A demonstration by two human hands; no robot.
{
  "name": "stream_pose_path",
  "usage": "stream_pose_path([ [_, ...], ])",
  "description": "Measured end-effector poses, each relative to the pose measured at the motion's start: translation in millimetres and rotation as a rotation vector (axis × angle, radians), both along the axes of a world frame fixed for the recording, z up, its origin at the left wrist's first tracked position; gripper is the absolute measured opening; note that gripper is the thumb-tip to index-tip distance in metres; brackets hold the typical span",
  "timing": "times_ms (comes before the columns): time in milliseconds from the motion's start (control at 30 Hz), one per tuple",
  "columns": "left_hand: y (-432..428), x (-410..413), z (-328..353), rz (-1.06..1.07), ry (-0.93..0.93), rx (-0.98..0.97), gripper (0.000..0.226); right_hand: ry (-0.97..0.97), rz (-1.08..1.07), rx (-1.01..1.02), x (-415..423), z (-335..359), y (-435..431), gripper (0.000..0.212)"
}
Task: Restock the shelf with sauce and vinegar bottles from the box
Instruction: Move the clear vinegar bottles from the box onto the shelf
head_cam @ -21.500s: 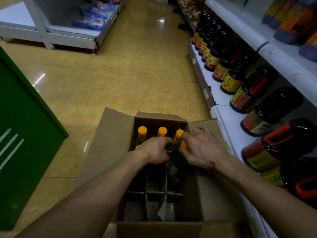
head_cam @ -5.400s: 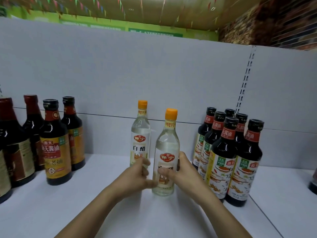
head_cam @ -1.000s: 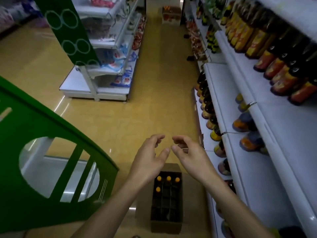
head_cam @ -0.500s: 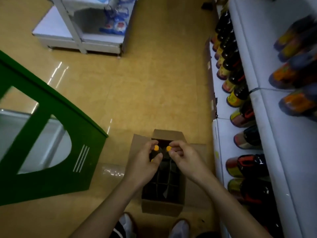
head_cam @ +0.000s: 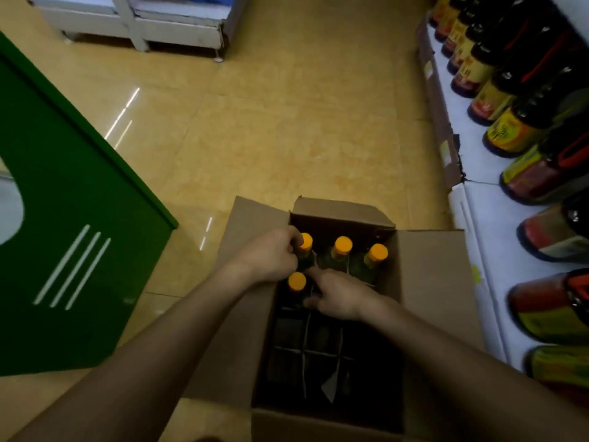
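**Both hands down in the box among the orange caps**

Two bare forearms reach forward into an open brown cardboard box (head_cam: 302,424) that stands on the floor with its flaps folded outward. A thin cardboard divider grid (head_cam: 306,352) splits the inside into cells, and the near cells lie in shadow.

The right hand (head_cam: 338,296) lies over the middle of the grid. Its forefinger is stretched toward the far row and its thumb is tucked below. Both sit just beside the second-row bottle (head_cam: 297,281), a clear bottle with an orange cap, upright in the left cell of the second row. Whether they pinch it or only lie beside it cannot be told.

Just beyond, the left hand (head_cam: 271,258) has its fingers curled round the neck of the far-left bottle (head_cam: 306,242), gripping right under the cap. This is a like orange-capped bottle, upright in the left cell of the far row. The middle bottle (head_cam: 342,245) and the right-hand bottle (head_cam: 377,252), also orange-capped, stand upright beside it in that row, and neither hand is on them.

The box rests on a glossy yellow tiled floor (head_cam: 287,122). To its left stands a green panel (head_cam: 63,250) marked with three pale stripes. Along its right runs a low white shelf (head_cam: 487,218) carrying a row of dark sauce bottles (head_cam: 510,132) with yellow and red labels. Across the aisle, at the far edge, is the base of a white shelving unit (head_cam: 143,23).
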State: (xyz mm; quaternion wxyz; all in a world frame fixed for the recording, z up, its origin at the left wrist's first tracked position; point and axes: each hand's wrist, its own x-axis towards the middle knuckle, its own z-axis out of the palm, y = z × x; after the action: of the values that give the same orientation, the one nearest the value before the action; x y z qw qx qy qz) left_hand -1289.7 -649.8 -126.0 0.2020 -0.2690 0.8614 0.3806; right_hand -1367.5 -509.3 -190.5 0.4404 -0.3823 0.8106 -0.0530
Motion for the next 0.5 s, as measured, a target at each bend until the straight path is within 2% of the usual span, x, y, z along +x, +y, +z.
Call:
stream_pose_path([
  [200,-4,-12,-14,-0.198,-0.005,-0.074,0.044,0.111,-0.034,-0.154,11,-41,3,0.055],
  [433,-6,5,-14,-0.208,0.089,-0.027,0.049,0.040,-0.144,-0.352,16,-49,8,0.018],
  [500,-10,12,-15,-0.201,0.104,-0.002,0.049,0.004,-0.168,-0.383,14,-42,11,0.016],
])
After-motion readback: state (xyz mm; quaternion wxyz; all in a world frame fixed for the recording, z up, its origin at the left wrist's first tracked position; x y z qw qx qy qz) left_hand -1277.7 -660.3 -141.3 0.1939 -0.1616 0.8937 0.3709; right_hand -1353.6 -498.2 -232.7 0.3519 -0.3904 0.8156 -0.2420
